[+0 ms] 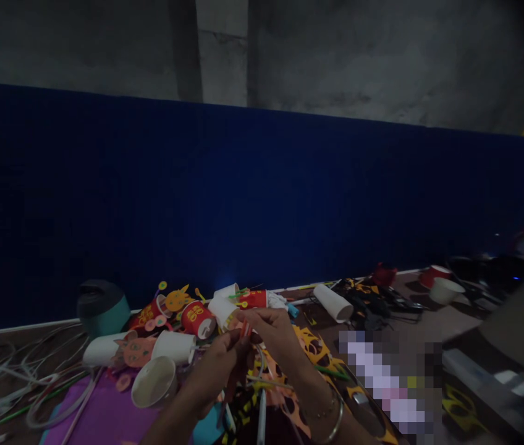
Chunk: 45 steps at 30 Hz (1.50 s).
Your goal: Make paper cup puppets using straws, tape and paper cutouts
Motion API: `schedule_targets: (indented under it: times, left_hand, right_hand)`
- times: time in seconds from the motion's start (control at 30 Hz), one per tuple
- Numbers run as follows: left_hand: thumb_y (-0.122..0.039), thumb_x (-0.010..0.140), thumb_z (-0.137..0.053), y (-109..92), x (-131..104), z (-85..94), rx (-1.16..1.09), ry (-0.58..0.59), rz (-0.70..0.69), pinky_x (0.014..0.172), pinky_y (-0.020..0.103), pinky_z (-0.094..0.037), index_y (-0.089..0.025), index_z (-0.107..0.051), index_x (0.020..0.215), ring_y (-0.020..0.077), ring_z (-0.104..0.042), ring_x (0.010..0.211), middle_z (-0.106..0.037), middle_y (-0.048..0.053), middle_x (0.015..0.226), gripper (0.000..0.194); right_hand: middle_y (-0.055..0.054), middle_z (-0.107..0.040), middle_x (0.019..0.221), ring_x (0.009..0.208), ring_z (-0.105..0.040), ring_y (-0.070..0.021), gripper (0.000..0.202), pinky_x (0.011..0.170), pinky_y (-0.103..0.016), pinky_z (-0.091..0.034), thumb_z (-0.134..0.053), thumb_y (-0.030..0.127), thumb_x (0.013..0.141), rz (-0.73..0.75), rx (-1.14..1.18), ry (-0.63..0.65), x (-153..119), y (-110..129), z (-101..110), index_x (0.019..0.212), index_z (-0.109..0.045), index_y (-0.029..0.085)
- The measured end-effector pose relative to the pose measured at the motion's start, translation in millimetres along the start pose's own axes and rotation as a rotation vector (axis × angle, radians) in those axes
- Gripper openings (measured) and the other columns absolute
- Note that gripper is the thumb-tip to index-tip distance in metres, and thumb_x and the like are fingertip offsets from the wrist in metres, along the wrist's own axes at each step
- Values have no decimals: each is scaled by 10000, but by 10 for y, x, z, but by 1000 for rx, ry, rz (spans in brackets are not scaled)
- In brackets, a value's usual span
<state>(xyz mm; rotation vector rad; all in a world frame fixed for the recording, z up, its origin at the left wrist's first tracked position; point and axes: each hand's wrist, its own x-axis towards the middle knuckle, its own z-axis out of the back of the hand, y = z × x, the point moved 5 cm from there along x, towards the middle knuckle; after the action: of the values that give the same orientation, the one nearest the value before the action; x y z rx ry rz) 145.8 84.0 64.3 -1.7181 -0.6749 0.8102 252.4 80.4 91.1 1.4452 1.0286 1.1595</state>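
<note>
My left hand [225, 364] and my right hand [274, 334] meet above the cluttered table, fingertips pinched together. Between them shows a small red piece [246, 329], too small to tell its kind. A bracelet is on my right wrist. Just beyond the fingers lies a white paper cup [220, 312], with a red paper cup [198, 319] on its left. Yellow and orange paper cut-outs [311, 346] lie under and beside my right forearm. Below my hands are thin sticks or straws [262, 414], partly hidden by my wrists.
At left stand a teal and dark container [104, 309] and tangled pale cords [7, 383]. A wide white cup [154, 383] rests by purple paper [99, 411]. More cups [333, 303] and dark cables lie to the right. A blue partition [262, 198] rises behind the table.
</note>
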Motion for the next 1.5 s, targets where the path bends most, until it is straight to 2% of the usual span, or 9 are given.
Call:
schedule_targets:
  times: [0.13, 0.23, 0.4, 0.57, 0.67, 0.8, 0.9, 1.2, 1.5]
  left_hand:
    - [-498, 730, -622, 55, 24, -2, -39, 19, -30, 372, 173, -156, -160, -575, 839, 27, -270, 372, -389, -97, 498, 359]
    - [-474, 747, -614, 46, 46, 1, -67, 14, -68, 388, 170, -146, -159, -558, 830, 21, -252, 389, -397, -92, 522, 331]
    - [-444, 692, -672, -123, 111, 36, -127, -21, -120, 373, 154, -153, -149, -550, 812, 16, -266, 369, -425, -87, 502, 341]
    - [-369, 734, -653, -210, 95, 98, -229, -28, -136, 368, 132, -172, -142, -552, 829, 8, -257, 378, -404, -85, 532, 266]
    - [-355, 746, -644, -117, -11, 155, -232, -30, -115, 364, 129, -158, -134, -554, 831, 7, -257, 379, -393, -83, 526, 252]
    - [-366, 750, -642, 107, -184, 286, -240, -42, -69, 364, 134, -145, -135, -549, 821, 2, -241, 370, -403, -81, 524, 259]
    - [-371, 738, -656, 296, -279, 406, -251, -49, -25, 365, 138, -141, -128, -548, 809, 0, -233, 365, -392, -87, 510, 275]
    - [-422, 722, -675, 829, -355, 583, -296, -34, 75, 374, 152, -86, -121, -547, 829, -8, -205, 354, -373, -90, 508, 344]
    - [-412, 753, -655, 981, -326, 603, -366, -22, 121, 363, 134, -81, -127, -547, 835, -14, -177, 353, -364, -94, 518, 316]
  right_hand:
    - [-28, -625, 597, 494, -495, -104, 323, 463, -220, -385, -615, 425, 724, -38, 49, 8, 8, -17, 6, 624, -698, 130]
    - [-5, -590, 547, 456, -463, -88, 337, 481, -222, -392, -584, 443, 760, -60, 95, 75, 33, -64, 25, 757, -709, 130]
    - [-58, -658, 859, 731, -601, -141, 334, 655, -255, -463, -501, 426, 831, -45, 326, 28, 194, -130, 202, 971, -638, 155]
    - [-42, -615, 694, 638, -589, -126, 208, 540, -221, -418, -408, 241, 841, -149, 313, 47, 439, -194, 364, 789, -589, 153]
    - [-13, -581, 633, 565, -548, -106, 217, 491, -197, -378, -383, 240, 837, -143, 192, 91, 442, -244, 373, 781, -579, 166]
    - [-12, -616, 647, 538, -536, -106, 244, 489, -203, -366, -432, 297, 807, -128, -104, 230, 172, -440, 218, 833, -632, 159]
    - [-7, -601, 545, 515, -530, -125, 145, 521, -231, -367, -557, 232, 695, -88, -413, 328, -104, -634, 78, 621, -644, 142]
    - [-156, -683, 892, 856, -611, -290, 230, 721, -341, -409, -558, 185, 672, 55, -1089, 352, -638, -871, -284, 853, -684, 121]
    - [-147, -656, 913, 839, -614, -273, 303, 683, -320, -437, -505, 109, 692, 79, -1350, 315, -762, -806, -481, 971, -623, 130]
